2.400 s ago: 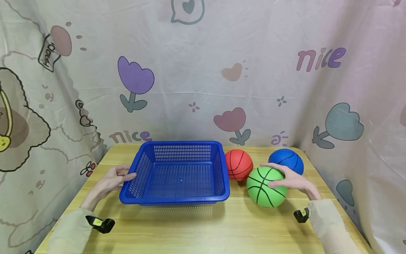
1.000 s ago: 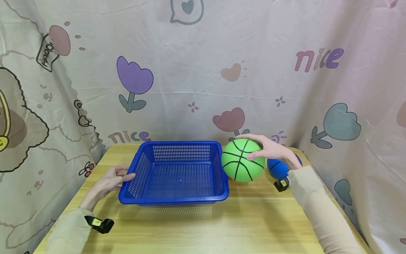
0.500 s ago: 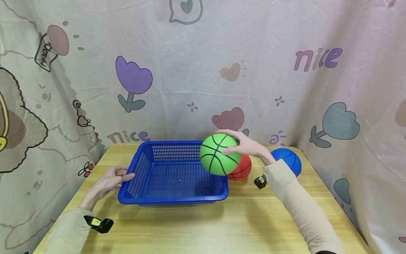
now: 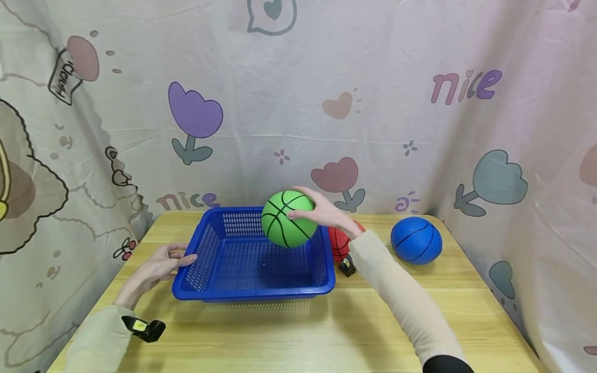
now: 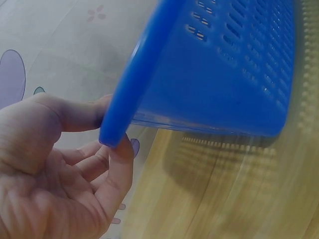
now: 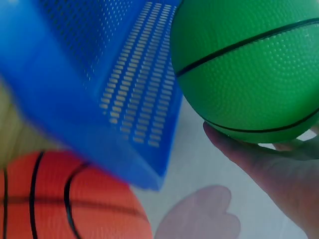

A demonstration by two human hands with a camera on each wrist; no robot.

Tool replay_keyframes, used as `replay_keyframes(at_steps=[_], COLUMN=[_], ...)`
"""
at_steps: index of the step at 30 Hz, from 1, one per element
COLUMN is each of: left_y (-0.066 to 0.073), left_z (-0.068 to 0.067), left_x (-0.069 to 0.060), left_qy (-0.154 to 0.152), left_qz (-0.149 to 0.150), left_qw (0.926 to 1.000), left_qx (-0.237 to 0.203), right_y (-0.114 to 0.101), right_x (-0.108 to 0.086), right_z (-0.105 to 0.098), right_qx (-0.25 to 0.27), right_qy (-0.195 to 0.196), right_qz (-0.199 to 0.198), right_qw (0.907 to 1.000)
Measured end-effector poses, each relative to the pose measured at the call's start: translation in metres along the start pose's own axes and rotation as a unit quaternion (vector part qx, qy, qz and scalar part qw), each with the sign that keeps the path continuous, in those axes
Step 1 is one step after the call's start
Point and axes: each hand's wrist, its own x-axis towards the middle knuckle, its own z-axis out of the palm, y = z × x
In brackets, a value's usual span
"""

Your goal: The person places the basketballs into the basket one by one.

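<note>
A blue perforated plastic basket (image 4: 261, 296) stands on the table, and my left hand (image 4: 160, 267) pinches its left rim, thumb on top and fingers below, as the left wrist view shows. Over the basket's back right part, my right hand (image 4: 322, 211) grips a small green basketball (image 4: 285, 220) from its right side. Black lines cross the ball, and its shadow falls on the basket floor. In the right wrist view the green ball (image 6: 254, 69) is held clear of the basket wall (image 6: 134, 74), with some fingertips hidden behind it.
Right beside the basket sits a red basketball (image 4: 338, 243), partly hidden by the right wrist. A blue basketball (image 4: 416, 241) rests farther right on the wooden table (image 4: 261, 336). A printed curtain (image 4: 261, 103) hangs behind and along both sides.
My right hand has lifted the green ball off the table and carried it left, past the red ball and over the basket. My left hand keeps its hold on the rim.
</note>
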Motion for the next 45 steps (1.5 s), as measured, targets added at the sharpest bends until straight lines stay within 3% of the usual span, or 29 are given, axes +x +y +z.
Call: replay_keyframes(at_steps=[6, 13, 22, 29, 39, 45], left_y=[0.001, 0.001, 0.001, 0.001, 0.001, 0.003], left_z=[0.000, -0.001, -0.004, -0.004, -0.002, -0.001], left_x=[-0.001, -0.001, -0.003, -0.003, -0.001, -0.001], left_qy=[0.000, 0.002, -0.003, -0.004, 0.002, -0.001], left_qz=[-0.003, -0.003, -0.001, 0.002, -0.002, -0.003], left_qw=[1.0000, 1.0000, 1.0000, 1.0000, 0.9998, 0.9998], left_qx=[-0.002, 0.007, 0.004, 0.007, 0.022, 0.017], right_y=[-0.004, -0.013, -0.014, -0.006, 0.005, 0.013], right_x=[0.016, 0.031, 0.056, 0.067, 0.078, 0.078], right_z=[0.019, 0.034, 0.061, 0.082, 0.109, 0.121], right_qx=[0.001, 0.000, 0.096, 0.182, 0.267, 0.285], right_qy=[0.005, -0.012, -0.037, -0.062, -0.080, -0.068], right_qz=[0.035, 0.040, 0.055, 0.074, 0.099, 0.112], right_qw=[0.9994, 0.9991, 0.9931, 0.9785, 0.9553, 0.9494])
